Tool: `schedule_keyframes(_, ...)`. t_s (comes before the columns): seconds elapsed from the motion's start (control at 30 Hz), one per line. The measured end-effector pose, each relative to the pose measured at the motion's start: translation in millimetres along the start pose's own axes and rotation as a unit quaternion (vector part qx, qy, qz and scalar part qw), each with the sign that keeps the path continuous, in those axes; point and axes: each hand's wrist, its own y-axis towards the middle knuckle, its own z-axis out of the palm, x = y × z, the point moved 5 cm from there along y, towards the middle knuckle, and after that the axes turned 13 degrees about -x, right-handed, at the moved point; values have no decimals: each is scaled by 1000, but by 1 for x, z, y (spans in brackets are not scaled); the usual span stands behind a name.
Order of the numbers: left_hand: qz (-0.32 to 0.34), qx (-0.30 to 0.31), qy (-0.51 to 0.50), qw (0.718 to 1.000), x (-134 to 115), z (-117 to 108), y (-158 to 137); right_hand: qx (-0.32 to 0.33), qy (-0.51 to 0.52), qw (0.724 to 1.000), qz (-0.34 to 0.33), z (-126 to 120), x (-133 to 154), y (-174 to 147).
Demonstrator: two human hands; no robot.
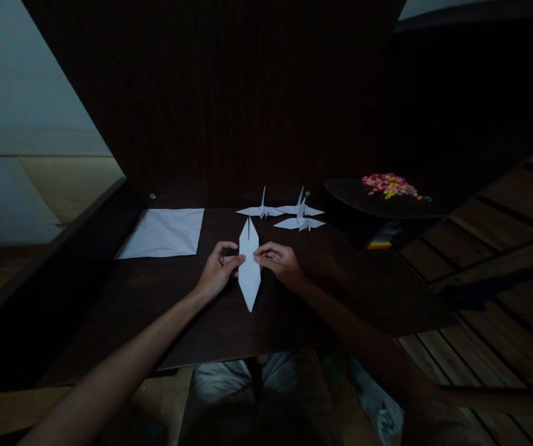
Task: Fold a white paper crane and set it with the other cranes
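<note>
A pale wall (15, 74) flanks the dark desk (131, 316).

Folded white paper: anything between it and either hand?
Nothing visible. The left hand already grips the folded white paper at its left edge, the right hand at its right edge. The paper cranes sit beyond, toward the back panel; the creased sheet lies off left.

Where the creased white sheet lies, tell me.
In the head view, the creased sheet lies at the left of the dark desk, near its side panel, beyond the left hand.
</note>
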Motion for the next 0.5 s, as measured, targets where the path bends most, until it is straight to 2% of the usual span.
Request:
schedule_keyframes(0.1, 8, -1, -5, 1000, -2, 0, 0, 14, -1, 999, 31, -1, -2, 1)
schedule_keyframes(0.27, -49, 37, -45, 997, -3, 2, -2, 1, 33, 997, 70, -6, -8, 3)
schedule_keyframes(0.37, -46, 45, -69, 996, -6, 1, -3, 27, 73, 992, 99, -5, -10, 2)
schedule_keyframes(0.5, -34, 47, -60, 997, -8, 0, -3, 41, 81, 993, 82, -5, -6, 1)
